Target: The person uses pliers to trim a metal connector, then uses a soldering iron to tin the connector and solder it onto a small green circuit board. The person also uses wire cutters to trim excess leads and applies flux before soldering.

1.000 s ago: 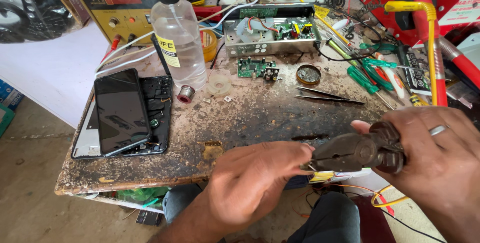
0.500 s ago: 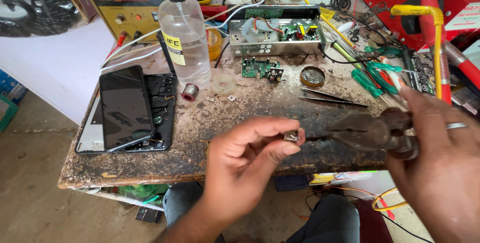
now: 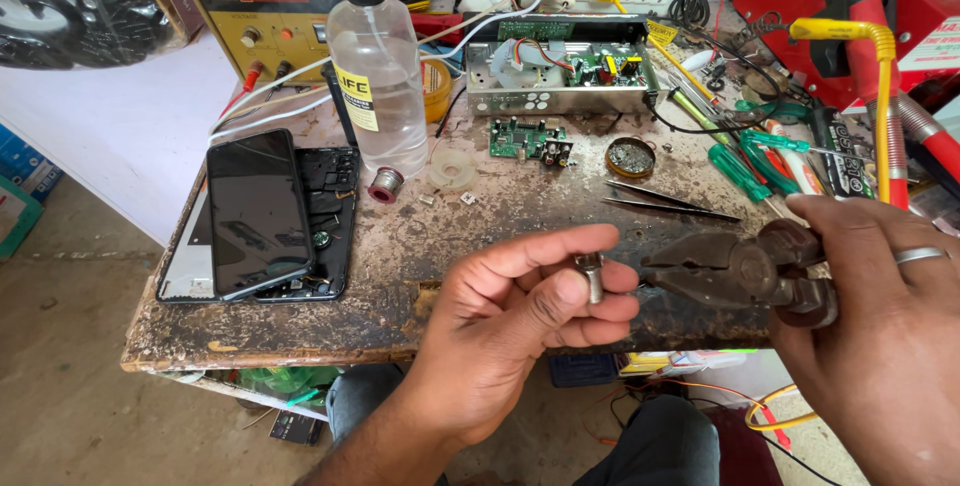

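1. Far left of the small metal part, a phone (image 3: 258,211) lies dark screen up on an opened black device at the edge of your counter (image 3: 420,286).
2. Nearer that part but further back, a clear plastic bottle (image 3: 378,76) stands upright, with a solder spool (image 3: 385,185) touching its base.
3. Your left hand (image 3: 510,331) comes up from below the counter edge, thumb and forefinger pinching the small metal part (image 3: 591,274) upright; the other fingers curl in beneath it.
4. Behind the part sits a little green circuit board (image 3: 528,139), and past that an open metal chassis (image 3: 560,76) with its electronics showing.
5. Just right of the part, the rusty pliers (image 3: 730,271) point their nose straight at it. The tips are near, and you cannot tell whether they touch.
6. Behind the pliers, tweezers (image 3: 670,204) lie flat, with a round tin (image 3: 631,157) near them.
7. Furthest right of the part, your right hand (image 3: 880,346) is clenched around the pliers' handles, a ring on one finger.
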A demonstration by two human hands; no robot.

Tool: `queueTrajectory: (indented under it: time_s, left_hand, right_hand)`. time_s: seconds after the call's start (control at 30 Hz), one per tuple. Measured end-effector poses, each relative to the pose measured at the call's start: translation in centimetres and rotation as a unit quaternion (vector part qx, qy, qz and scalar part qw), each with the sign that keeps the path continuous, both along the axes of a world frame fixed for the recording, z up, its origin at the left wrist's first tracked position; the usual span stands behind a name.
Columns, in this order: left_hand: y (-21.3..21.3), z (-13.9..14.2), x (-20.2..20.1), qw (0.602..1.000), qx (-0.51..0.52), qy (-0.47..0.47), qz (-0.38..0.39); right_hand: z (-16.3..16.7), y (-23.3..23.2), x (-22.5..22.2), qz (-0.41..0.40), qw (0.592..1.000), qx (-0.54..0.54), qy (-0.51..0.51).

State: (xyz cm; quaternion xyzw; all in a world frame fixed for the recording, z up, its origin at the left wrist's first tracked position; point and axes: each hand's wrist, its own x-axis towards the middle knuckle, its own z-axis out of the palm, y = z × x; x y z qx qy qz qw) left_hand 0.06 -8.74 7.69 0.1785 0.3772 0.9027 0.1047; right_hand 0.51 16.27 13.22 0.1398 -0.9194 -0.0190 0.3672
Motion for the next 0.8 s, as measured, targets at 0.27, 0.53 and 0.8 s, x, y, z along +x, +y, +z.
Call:
queueTrajectory:
  time_s: [0.27,0.53,0.8]
  left_hand:
    - [0.11,-0.22,0.06,1.0,-0.005,0.01,-0.014]
    - [0.03,-0.3,0.21,1.0,0.001,0.003,-0.03]
    - [0.23,-0.5,-0.01,1.0,0.0,-0.001,-0.031]
  right_hand:
    - [-0.16,-0.23,0.19,0.009,1.0,-0.005,0.001]
    - [-0.18,-0.56,0.29,0.001,1.0,-0.006,0.003]
    - [-0.17,-0.38,0.41,-0.003,1.0,0.005,0.011]
